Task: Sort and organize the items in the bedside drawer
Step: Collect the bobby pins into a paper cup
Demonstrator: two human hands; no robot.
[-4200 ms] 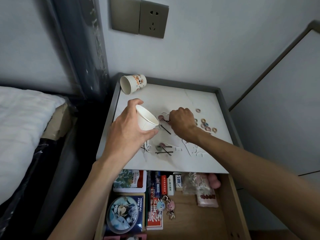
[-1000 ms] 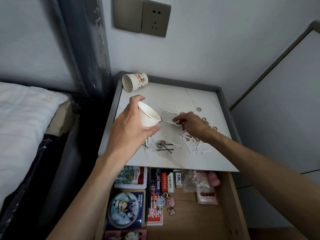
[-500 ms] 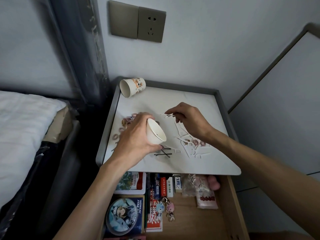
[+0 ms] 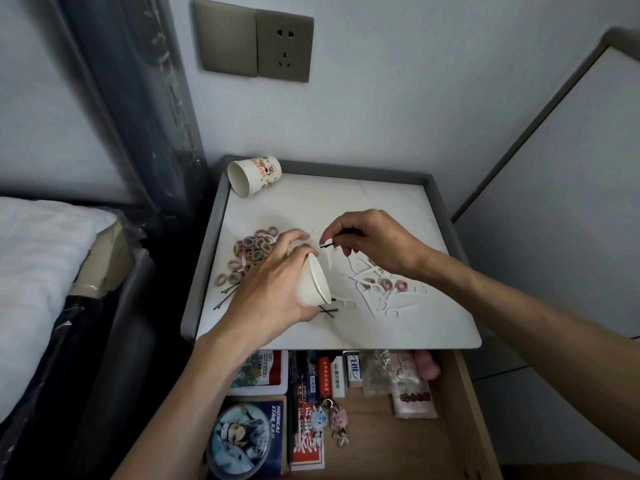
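Note:
My left hand [image 4: 273, 289] grips a white paper cup [image 4: 314, 282], tilted with its mouth facing right and down over the nightstand top [image 4: 398, 209]. My right hand [image 4: 374, 244] pinches a black hairpin [image 4: 329, 244] just above and right of the cup. A pile of small pastel hair ties [image 4: 252, 252] lies left of the cup. White floss picks [image 4: 377, 296] and a few more hair ties [image 4: 391, 284] are scattered under my right wrist. Black hairpins lie at the left edge [image 4: 227, 296] and below the cup [image 4: 329, 311]. The open drawer [image 4: 457, 410] sits below.
A printed paper cup [image 4: 256, 174] lies on its side at the back left corner. The drawer holds a round tin [image 4: 239, 441], boxes and packets [image 4: 325, 375], keychains [image 4: 329, 422] and a pink pouch [image 4: 412, 386]. A bed [image 4: 38, 258] is at the left, a wall outlet [image 4: 284, 50] above.
The cup has tipped over and a pile of hair ties now lies on the top at the left. My right hand has lifted a black hairpin beside the cup.

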